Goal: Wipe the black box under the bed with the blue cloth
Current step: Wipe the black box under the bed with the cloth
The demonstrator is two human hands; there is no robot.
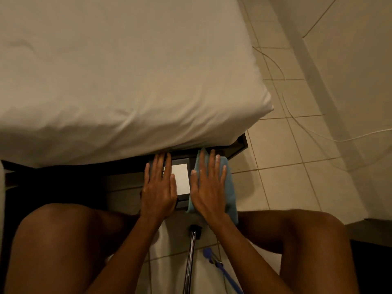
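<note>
can't see much of black box (180, 199), far end tucked under mattress (127, 81), my hands cover both sides. blue cloth (230, 187) mostly under right hand (209, 187). label (181, 179) text unreadable.

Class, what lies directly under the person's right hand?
The right hand presses flat on the folded blue cloth, which drapes over the black box. The box surface beneath the cloth is hidden.
</note>
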